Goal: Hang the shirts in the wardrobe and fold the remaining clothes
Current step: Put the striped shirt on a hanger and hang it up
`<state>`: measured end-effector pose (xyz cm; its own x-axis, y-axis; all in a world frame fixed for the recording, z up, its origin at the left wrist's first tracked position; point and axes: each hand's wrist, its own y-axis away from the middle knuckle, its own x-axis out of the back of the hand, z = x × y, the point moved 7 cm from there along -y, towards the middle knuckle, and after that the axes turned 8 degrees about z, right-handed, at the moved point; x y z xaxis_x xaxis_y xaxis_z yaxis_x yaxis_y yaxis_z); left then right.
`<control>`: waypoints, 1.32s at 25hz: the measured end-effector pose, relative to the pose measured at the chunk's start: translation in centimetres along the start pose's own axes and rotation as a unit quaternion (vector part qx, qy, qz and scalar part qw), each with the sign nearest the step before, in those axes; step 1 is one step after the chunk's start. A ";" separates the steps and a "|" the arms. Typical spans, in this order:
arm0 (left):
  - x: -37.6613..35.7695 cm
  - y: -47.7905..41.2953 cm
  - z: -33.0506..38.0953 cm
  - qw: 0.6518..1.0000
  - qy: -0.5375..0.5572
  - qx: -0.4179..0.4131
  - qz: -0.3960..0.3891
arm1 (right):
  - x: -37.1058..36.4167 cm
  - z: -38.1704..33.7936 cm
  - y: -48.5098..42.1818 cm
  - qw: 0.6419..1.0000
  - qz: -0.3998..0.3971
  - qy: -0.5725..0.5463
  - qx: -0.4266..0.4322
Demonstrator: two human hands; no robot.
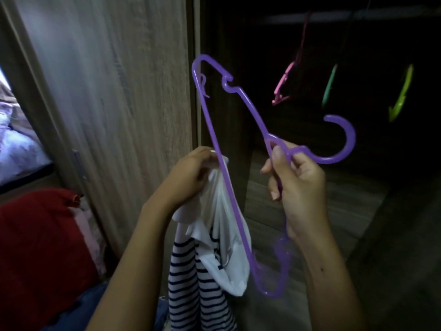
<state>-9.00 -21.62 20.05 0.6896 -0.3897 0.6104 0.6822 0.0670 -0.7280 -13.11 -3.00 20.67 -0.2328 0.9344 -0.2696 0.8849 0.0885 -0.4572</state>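
From the head camera, the right hand (294, 182) is closed around the neck of a purple plastic hanger (235, 161), just below its hook, which curls out to the right; the hanger stands on end, one shoulder tip pointing up and the other down. The left hand (191, 174) has its fingers bunched tight on the white upper part of a navy-and-white striped shirt (195, 275), pressed against the hanger's long bar, and the rest of the shirt hangs straight down between the forearms. Behind the hands the wardrobe (310, 199) stands open and dark, its wood-grain door (114, 87) to the left. Inside, a pink hanger (284, 84), a green hanger (329, 86) and a yellow-green hanger (402, 94) hang empty, well apart from the purple one. At lower left lies a red garment (40, 237).
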 end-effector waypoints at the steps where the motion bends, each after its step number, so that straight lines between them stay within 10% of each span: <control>1: -0.1 -0.2 0.2 1.000 -0.003 0.004 -0.006 | 0.0 0.1 0.0 0.998 0.007 -0.054 -0.020; 12: 1.6 0.1 1.9 0.998 0.062 -0.005 0.021 | -1.8 3.2 -0.4 0.970 0.044 -0.238 0.001; 21: 5.6 1.2 -1.7 0.975 0.164 0.125 0.086 | 2.2 10.5 0.3 0.993 -0.024 0.117 -0.013; 33: 4.4 0.4 -2.2 0.988 -0.151 -0.004 0.026 | 1.7 6.7 0.3 0.891 -0.191 0.411 -0.023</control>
<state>-6.20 -25.29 21.75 0.7655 -0.0944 0.6364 0.6429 0.0728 -0.7625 -15.94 -3.67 14.33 -0.1632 0.7683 0.6190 0.8243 0.4510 -0.3424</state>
